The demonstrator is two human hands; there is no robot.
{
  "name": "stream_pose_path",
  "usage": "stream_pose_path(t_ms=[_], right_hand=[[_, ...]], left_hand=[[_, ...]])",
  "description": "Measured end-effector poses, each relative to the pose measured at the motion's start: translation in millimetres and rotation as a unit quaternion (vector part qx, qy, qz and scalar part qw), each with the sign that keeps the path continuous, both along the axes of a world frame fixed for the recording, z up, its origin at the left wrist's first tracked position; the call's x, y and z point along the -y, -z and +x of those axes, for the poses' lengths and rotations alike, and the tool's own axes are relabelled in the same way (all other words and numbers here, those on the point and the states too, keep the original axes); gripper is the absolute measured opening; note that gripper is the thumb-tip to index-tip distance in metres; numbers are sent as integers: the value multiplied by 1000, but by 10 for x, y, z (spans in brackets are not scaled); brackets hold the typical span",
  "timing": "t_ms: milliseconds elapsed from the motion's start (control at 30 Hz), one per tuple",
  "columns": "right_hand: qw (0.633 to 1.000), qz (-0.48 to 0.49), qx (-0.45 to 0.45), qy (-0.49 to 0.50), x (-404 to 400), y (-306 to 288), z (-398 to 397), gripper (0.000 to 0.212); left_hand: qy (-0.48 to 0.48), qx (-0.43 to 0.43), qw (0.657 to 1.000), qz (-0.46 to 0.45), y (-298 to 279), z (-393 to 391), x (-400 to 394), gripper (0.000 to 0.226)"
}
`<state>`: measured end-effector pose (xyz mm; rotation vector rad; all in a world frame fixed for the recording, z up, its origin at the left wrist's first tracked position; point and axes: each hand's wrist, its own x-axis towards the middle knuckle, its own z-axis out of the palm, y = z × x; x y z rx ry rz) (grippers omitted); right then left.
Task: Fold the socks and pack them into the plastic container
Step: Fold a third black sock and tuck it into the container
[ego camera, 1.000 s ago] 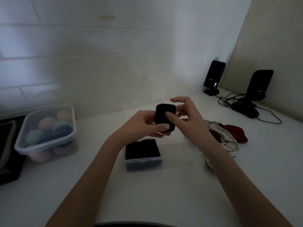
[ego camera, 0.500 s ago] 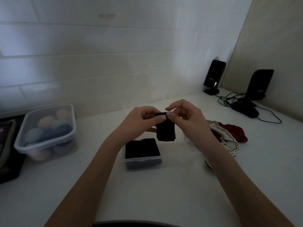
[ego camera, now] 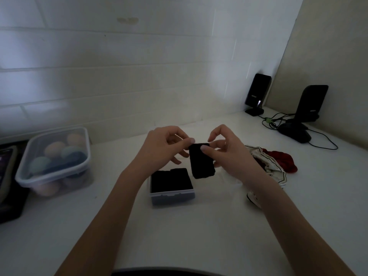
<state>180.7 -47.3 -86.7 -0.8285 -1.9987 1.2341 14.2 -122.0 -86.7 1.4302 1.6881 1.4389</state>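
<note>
While both hands hover above the white desk [ego camera: 179, 236], a folded black sock [ego camera: 201, 162] hangs between them, just above and to the right of the small plastic container [ego camera: 172, 197]. The left hand [ego camera: 159, 150] pinches the sock's top left corner between thumb and forefinger, its other fingers curled beneath. The right hand [ego camera: 225, 154] pinches the top right edge, thumb lying on the front of the fabric, forefinger arched over it. The sock dangles upright as a flat dark rectangle, its lower end apart from the container's rim.

Below it, the small plastic container sits open on the desk with translucent walls; dark folded socks fill it nearly to the brim, at least two pieces side by side, though the dim light hides how many there are.

To the right, just beside the right wrist, lie a white sock with dark trim [ego camera: 268, 166] and a red sock [ego camera: 282, 162], loosely heaped and touching each other.

Far left stands a larger clear tub [ego camera: 53, 176] with a lid on, holding rounded pastel balls in orange, green, blue and pink. At the desk's back right corner stand two black speakers [ego camera: 257, 92] and a black mouse [ego camera: 294, 133] with trailing cables.
</note>
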Motion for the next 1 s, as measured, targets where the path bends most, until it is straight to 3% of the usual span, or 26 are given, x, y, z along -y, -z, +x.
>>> stream_pose_path(t_ms=[100, 200, 267, 467, 633, 767, 833, 1000], right_hand=[[996, 13, 84, -2, 9, 55, 46, 20], [981, 67, 184, 3, 36, 134, 8, 24], [968, 90, 236, 6, 77, 168, -46, 20], [944, 133, 298, 40, 221, 181, -145, 23], [934, 133, 330, 37, 227, 135, -173, 8], [944, 84, 315, -51, 167, 60, -52, 26], [917, 95, 372, -109, 153, 4, -13, 40], [863, 150, 452, -168, 147, -120, -48, 39]], left_hand=[[-25, -125, 992, -7, 22, -14, 94, 16], [-4, -296, 954, -37, 73, 19, 186, 17], [21, -339, 939, -58, 111, 41, 233, 13], [52, -369, 923, -97, 172, 32, 329, 24], [64, -366, 918, -140, 151, 51, 310, 26], [66, -386, 905, -165, 133, 59, 314, 27], [71, -391, 900, -177, 129, 60, 306, 28], [99, -428, 876, -201, 117, 64, 271, 28]])
